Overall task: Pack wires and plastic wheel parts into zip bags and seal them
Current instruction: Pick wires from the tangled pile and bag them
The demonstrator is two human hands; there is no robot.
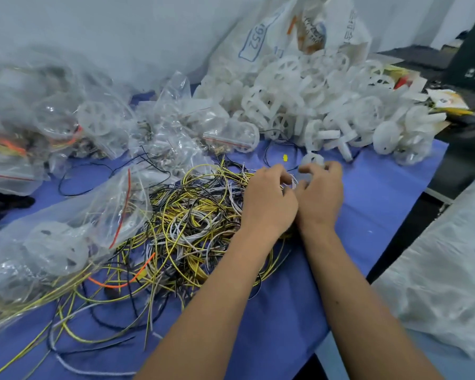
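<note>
I see the bench (368, 215) under a blue cover, crowded edge to edge. Biggest item: the heap of white plastic wheel parts (313, 105) at the back right, spilling out of a printed white sack (261, 37). Left side and back left: filled zip bags (39, 124) with red seal strips, wheels and wire visible inside; one more zip bag (66, 229) lies front left, partly on the wires. Centre: tangle of wires (189, 229), yellow, black, grey, one orange. Left hand (269, 198) and right hand (320, 193) touching side by side at the tangle's far right edge, fingers curled, pinching a few thin pale wire strands between them. One small white wheel (312, 159) sits just beyond the right hand's fingertips.
</note>
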